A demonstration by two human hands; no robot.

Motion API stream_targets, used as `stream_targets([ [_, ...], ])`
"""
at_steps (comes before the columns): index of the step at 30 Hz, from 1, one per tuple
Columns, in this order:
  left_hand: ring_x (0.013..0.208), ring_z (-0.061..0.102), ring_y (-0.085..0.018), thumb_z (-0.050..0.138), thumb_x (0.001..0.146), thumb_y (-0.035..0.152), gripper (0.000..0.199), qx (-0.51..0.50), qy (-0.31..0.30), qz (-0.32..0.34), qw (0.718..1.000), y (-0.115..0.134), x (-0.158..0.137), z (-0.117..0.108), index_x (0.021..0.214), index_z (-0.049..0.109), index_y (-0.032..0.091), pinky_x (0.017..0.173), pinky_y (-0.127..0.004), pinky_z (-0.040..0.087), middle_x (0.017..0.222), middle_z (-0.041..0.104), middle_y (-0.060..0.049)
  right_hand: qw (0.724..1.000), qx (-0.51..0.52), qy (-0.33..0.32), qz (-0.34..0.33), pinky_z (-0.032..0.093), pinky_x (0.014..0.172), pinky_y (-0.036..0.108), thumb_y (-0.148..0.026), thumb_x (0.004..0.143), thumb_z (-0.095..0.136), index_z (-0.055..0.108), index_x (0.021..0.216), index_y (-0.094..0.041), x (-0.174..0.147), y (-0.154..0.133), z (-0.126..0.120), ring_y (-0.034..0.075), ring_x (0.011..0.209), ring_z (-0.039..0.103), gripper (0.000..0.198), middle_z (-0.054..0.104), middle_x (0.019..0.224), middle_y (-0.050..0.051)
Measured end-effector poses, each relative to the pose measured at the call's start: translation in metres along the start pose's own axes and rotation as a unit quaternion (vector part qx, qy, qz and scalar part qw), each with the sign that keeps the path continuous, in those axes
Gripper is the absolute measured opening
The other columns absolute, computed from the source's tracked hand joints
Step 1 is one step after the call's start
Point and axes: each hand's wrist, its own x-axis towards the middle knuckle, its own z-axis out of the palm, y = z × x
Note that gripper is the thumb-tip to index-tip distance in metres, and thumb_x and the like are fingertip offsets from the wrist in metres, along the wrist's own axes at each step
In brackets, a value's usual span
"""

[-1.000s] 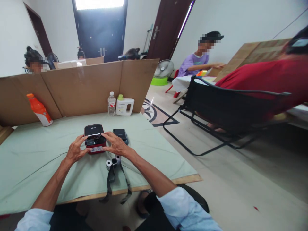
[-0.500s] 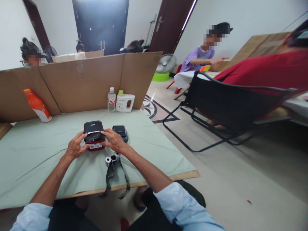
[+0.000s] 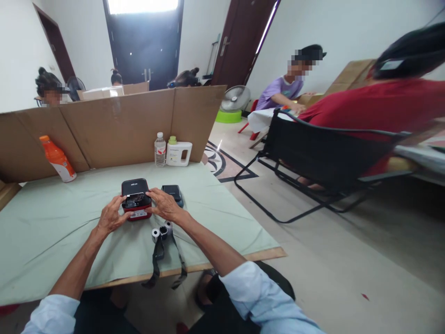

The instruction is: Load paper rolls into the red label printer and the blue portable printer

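Observation:
A small black-and-red label printer point(image 3: 135, 186) sits on the cloth-covered table, its dark window panel and a white sticker on the side toward me. My left hand point(image 3: 111, 214) grips its left side, fingers near the window and thumb low by the sticker. On the opposite side, my right hand point(image 3: 164, 204) holds it the same way. Just beyond the right hand lies a second, dark boxy device point(image 3: 174, 194), partly covered by that hand. Nearer to me are small white paper rolls point(image 3: 155, 233) and a black strap point(image 3: 157, 266) hanging over the table edge.
A cardboard screen point(image 3: 118, 132) lines the table's far side. Before it stand an orange bottle point(image 3: 57, 158), a clear water bottle point(image 3: 160, 150) and a white jug point(image 3: 179, 152). At right, a person in red point(image 3: 361, 106) occupies a black folding chair point(image 3: 313, 157); another wears purple point(image 3: 280, 90).
The view has shifted slightly. Both hands stay on the printer, which remains in place on the table. The person in red is more upright, and the one in purple has lowered a hand.

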Motion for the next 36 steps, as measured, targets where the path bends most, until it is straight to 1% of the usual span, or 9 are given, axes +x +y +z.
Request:
stream_targets([
  [4, 0.118, 0.069, -0.033, 0.072, 0.087, 0.046, 0.063, 0.004, -0.023, -0.014, 1.000, 0.002, -0.002, 0.000, 0.142, 0.054, 0.022, 0.101, -0.048, 0.057, 0.138, 0.065, -0.014, 1.000, 0.026, -0.001, 0.008, 0.052, 0.107, 0.045, -0.031, 0.092, 0.076, 0.051, 0.149, -0.019, -0.007, -0.005, 0.003, 0.028, 0.131, 0.061, 0.064, 0.060, 0.143, 0.017],
  [7, 0.120, 0.069, -0.032, 0.071, 0.088, 0.047, 0.067, -0.003, -0.019, -0.009, 1.000, 0.000, -0.003, 0.001, 0.148, 0.049, 0.025, 0.103, -0.047, 0.056, 0.144, 0.062, -0.013, 0.998, 0.053, 0.002, 0.028, 0.049, 0.110, 0.046, -0.031, 0.094, 0.072, 0.041, 0.156, -0.018, -0.011, -0.006, 0.008, 0.029, 0.134, 0.059, 0.071, 0.057, 0.147, 0.019],
  [12, 0.126, 0.066, -0.032, 0.073, 0.088, 0.048, 0.063, 0.005, -0.010, 0.003, 1.000, -0.004, -0.003, 0.004, 0.145, 0.054, 0.026, 0.106, -0.045, 0.055, 0.141, 0.065, -0.012, 0.995, 0.086, 0.005, 0.040, 0.051, 0.105, 0.044, -0.032, 0.092, 0.072, 0.027, 0.163, -0.024, -0.012, -0.001, 0.013, 0.027, 0.124, 0.065, 0.084, 0.058, 0.147, 0.017],
  [17, 0.125, 0.067, -0.032, 0.076, 0.085, 0.048, 0.065, -0.008, -0.002, -0.008, 1.000, -0.003, -0.002, 0.006, 0.143, 0.057, 0.026, 0.108, -0.045, 0.054, 0.140, 0.067, -0.012, 0.988, 0.147, -0.009, 0.038, 0.053, 0.097, 0.039, -0.033, 0.093, 0.071, 0.044, 0.153, -0.022, -0.011, -0.002, 0.010, 0.026, 0.115, 0.068, 0.067, 0.066, 0.139, 0.014],
  [21, 0.132, 0.063, -0.033, 0.073, 0.087, 0.044, 0.070, -0.028, -0.010, -0.020, 0.999, 0.003, -0.010, 0.013, 0.150, 0.050, 0.024, 0.111, -0.048, 0.052, 0.147, 0.062, -0.013, 0.977, 0.205, -0.037, 0.036, 0.053, 0.094, 0.037, -0.031, 0.092, 0.069, 0.051, 0.146, -0.023, -0.008, -0.008, 0.008, 0.026, 0.112, 0.068, 0.057, 0.070, 0.133, 0.009],
  [24, 0.132, 0.063, -0.035, 0.071, 0.089, 0.038, 0.077, -0.034, -0.017, -0.048, 0.998, 0.009, -0.015, 0.022, 0.157, 0.039, 0.021, 0.109, -0.050, 0.053, 0.152, 0.057, -0.017, 0.977, 0.203, -0.039, 0.043, 0.053, 0.095, 0.039, -0.028, 0.091, 0.069, 0.050, 0.147, -0.023, -0.008, -0.011, 0.008, 0.027, 0.110, 0.068, 0.059, 0.071, 0.130, 0.010],
  [28, 0.131, 0.063, -0.037, 0.067, 0.090, 0.032, 0.076, -0.040, -0.020, -0.058, 0.997, 0.014, -0.017, 0.028, 0.158, 0.036, 0.019, 0.107, -0.052, 0.053, 0.152, 0.056, -0.020, 0.983, 0.170, -0.039, 0.053, 0.053, 0.091, 0.038, -0.026, 0.090, 0.068, 0.055, 0.141, -0.022, -0.007, -0.015, 0.007, 0.027, 0.104, 0.069, 0.052, 0.074, 0.122, 0.009],
  [32, 0.136, 0.060, -0.035, 0.065, 0.091, 0.031, 0.074, -0.059, 0.000, -0.064, 0.996, 0.008, -0.021, 0.012, 0.158, 0.035, 0.016, 0.110, -0.050, 0.051, 0.154, 0.054, -0.021, 0.984, 0.163, -0.053, 0.045, 0.051, 0.090, 0.037, -0.028, 0.092, 0.066, 0.055, 0.138, -0.022, 0.005, -0.028, 0.005, 0.026, 0.102, 0.069, 0.047, 0.074, 0.121, 0.009],
  [36, 0.137, 0.059, -0.032, 0.064, 0.092, 0.032, 0.072, -0.040, 0.033, -0.072, 0.996, -0.013, -0.039, -0.023, 0.157, 0.036, 0.018, 0.113, -0.048, 0.049, 0.153, 0.056, -0.017, 0.981, 0.177, -0.074, 0.007, 0.049, 0.092, 0.036, -0.030, 0.092, 0.066, 0.052, 0.139, -0.023, 0.029, -0.055, 0.018, 0.026, 0.106, 0.067, 0.050, 0.071, 0.124, 0.008],
])
